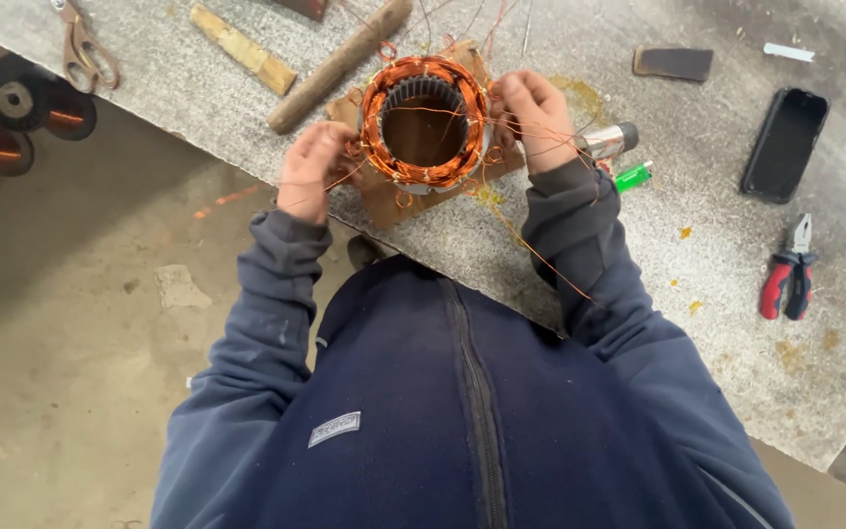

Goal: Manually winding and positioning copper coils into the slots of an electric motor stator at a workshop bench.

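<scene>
Mid-winding w/ both hands: my left hand [312,167] and right hand [531,113] each have fingers pinched narrow on copper wire [540,257] at the motor coil ring [424,121], upright on the surface [717,245]; next move probably needs steady tension, no kinks.

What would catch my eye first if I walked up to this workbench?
The ring of bright copper windings at the near edge of the grey bench, standing on end. The left hand and right hand flank it, fingers among loose copper strands. Farther right lie red-handled pliers and a dark phone.
</scene>
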